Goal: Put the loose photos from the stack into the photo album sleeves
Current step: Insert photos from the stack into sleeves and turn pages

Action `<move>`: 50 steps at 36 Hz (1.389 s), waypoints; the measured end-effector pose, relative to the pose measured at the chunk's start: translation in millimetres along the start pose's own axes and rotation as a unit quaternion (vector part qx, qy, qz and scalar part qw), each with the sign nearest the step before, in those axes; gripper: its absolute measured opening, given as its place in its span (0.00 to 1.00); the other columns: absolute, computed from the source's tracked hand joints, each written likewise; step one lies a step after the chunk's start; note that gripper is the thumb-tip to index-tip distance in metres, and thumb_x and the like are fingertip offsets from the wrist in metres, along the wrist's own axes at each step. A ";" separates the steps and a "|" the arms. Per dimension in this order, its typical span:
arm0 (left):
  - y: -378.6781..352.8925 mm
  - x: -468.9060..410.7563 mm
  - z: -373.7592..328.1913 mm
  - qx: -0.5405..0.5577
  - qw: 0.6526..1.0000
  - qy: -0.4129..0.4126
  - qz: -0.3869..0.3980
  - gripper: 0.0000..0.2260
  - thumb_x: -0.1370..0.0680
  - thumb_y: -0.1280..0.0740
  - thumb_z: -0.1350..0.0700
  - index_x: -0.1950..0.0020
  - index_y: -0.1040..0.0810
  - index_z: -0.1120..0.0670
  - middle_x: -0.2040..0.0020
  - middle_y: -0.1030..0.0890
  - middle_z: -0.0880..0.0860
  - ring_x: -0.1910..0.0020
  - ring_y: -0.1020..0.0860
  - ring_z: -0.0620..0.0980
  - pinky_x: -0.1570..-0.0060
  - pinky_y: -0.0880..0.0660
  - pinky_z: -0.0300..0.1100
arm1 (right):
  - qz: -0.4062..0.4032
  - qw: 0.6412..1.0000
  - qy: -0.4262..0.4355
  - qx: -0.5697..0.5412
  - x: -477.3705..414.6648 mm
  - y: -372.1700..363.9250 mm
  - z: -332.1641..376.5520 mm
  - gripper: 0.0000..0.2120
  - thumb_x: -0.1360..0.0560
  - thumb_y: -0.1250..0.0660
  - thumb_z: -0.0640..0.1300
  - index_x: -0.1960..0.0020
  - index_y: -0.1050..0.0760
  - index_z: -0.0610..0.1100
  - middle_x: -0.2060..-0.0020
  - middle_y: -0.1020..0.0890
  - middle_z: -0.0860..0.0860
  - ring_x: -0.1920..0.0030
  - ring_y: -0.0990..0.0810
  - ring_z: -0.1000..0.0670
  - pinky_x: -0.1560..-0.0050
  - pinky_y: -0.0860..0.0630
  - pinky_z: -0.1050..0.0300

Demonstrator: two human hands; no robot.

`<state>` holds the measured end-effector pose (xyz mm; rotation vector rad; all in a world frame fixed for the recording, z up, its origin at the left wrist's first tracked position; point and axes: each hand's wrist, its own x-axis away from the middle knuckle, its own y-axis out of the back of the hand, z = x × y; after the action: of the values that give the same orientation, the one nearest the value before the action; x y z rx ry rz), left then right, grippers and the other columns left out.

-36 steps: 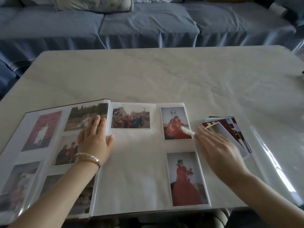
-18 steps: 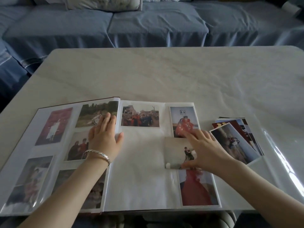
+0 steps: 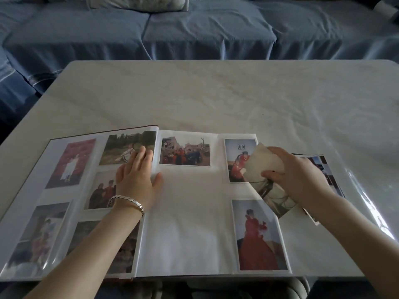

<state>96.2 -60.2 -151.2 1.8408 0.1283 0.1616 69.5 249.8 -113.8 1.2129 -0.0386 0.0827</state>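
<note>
An open photo album (image 3: 185, 229) lies at the table's near edge. Its left page is full of photos; the right page holds three and has a bare white middle. My left hand (image 3: 138, 180) rests flat across the album's centre fold, a silver bracelet on the wrist. My right hand (image 3: 295, 175) pinches a loose photo (image 3: 269, 190) between thumb and fingers, tilted and lifted over the right page's right edge. The stack of loose photos (image 3: 330, 175) lies on the table just right of the album, partly hidden behind my right hand.
The pale marble-look table (image 3: 216, 100) stretches far beyond the album. A clear plastic sheet (image 3: 371, 201) glints at the right edge. A blue sofa (image 3: 194, 29) runs along the far side of the table.
My right hand reached the stack, took one photo, brought it over the right page and now has it lifted and turned. My left hand has stayed on the fold.
</note>
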 end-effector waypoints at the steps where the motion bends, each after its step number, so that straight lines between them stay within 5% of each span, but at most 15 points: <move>1: 0.1 0.2 -0.2 0.000 1.000 0.000 0.001 0.26 0.20 0.44 0.49 0.23 0.48 0.53 0.22 0.51 0.50 0.24 0.54 0.49 0.28 0.55 0.47 | 0.004 1.000 0.002 0.006 -1.0 0.9 1.3 0.27 0.28 0.31 0.53 0.31 0.35 0.55 0.59 0.23 0.49 0.62 0.29 0.48 0.72 0.39 0.61; 6: 1.3 0.6 -0.2 0.001 1.000 0.002 0.003 0.26 0.20 0.44 0.49 0.23 0.47 0.53 0.22 0.52 0.50 0.24 0.54 0.49 0.28 0.55 0.47 | 0.042 0.999 0.010 0.031 -3.2 -3.7 8.4 0.29 0.28 0.31 0.56 0.30 0.37 0.57 0.53 0.20 0.46 0.57 0.23 0.45 0.65 0.31 0.56; 24: -0.4 -1.1 0.1 0.001 1.000 0.003 -0.002 0.27 0.20 0.43 0.50 0.23 0.46 0.53 0.22 0.50 0.50 0.24 0.53 0.49 0.28 0.54 0.47 | 0.085 0.994 0.045 0.060 -15.5 -17.8 34.7 0.26 0.29 0.31 0.55 0.34 0.32 0.51 0.49 0.21 0.47 0.51 0.23 0.44 0.62 0.33 0.55; 28: 0.2 -0.6 0.0 0.007 1.000 0.001 -0.006 0.26 0.20 0.43 0.51 0.24 0.46 0.53 0.22 0.49 0.51 0.24 0.52 0.49 0.28 0.54 0.47 | 0.170 0.984 0.052 0.017 -20.7 -20.6 40.8 0.28 0.31 0.28 0.56 0.34 0.31 0.49 0.48 0.22 0.49 0.56 0.25 0.50 0.59 0.29 0.56; 34: -0.2 -0.2 -0.2 0.017 1.000 0.004 -0.009 0.27 0.21 0.42 0.50 0.24 0.45 0.53 0.22 0.50 0.50 0.24 0.52 0.49 0.28 0.54 0.47 | 0.312 0.942 0.104 -0.065 -30.8 -23.5 26.6 0.21 0.34 0.25 0.52 0.42 0.23 0.52 0.63 0.20 0.57 0.67 0.22 0.60 0.68 0.30 0.70; 40: -0.1 0.8 0.5 0.011 1.000 -0.002 -0.014 0.27 0.21 0.41 0.50 0.24 0.44 0.53 0.23 0.48 0.50 0.24 0.51 0.50 0.28 0.53 0.47 | 0.278 0.951 0.126 -0.047 -39.7 -37.6 28.1 0.34 0.37 0.24 0.56 0.34 0.30 0.60 0.57 0.25 0.63 0.58 0.26 0.60 0.60 0.30 0.67; 43: -0.2 0.5 0.2 0.011 1.000 -0.002 -0.015 0.27 0.21 0.41 0.50 0.24 0.44 0.53 0.23 0.48 0.50 0.24 0.51 0.50 0.28 0.53 0.47 | 0.268 0.953 0.132 -0.052 -42.0 -40.2 34.9 0.32 0.37 0.24 0.56 0.35 0.29 0.58 0.62 0.29 0.65 0.63 0.27 0.61 0.65 0.32 0.69; 46: -0.1 1.0 0.4 0.015 1.000 -0.002 -0.012 0.27 0.21 0.41 0.49 0.24 0.44 0.53 0.23 0.49 0.50 0.24 0.51 0.50 0.28 0.54 0.47 | 0.258 0.952 0.102 -0.132 -41.7 -37.2 35.4 0.28 0.32 0.29 0.58 0.34 0.28 0.53 0.68 0.22 0.64 0.70 0.25 0.63 0.68 0.32 0.74; 50: 0.4 0.9 0.6 0.014 1.000 -0.001 -0.010 0.27 0.21 0.41 0.49 0.24 0.44 0.53 0.22 0.49 0.50 0.24 0.51 0.49 0.28 0.54 0.47 | 0.205 0.964 0.029 -0.168 -35.3 -26.1 22.2 0.23 0.26 0.35 0.56 0.34 0.28 0.48 0.46 0.21 0.50 0.55 0.24 0.55 0.59 0.28 0.67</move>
<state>97.3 -60.7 -151.0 1.8668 0.1475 0.1441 36.9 218.4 -132.9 0.8465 -0.2439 0.4567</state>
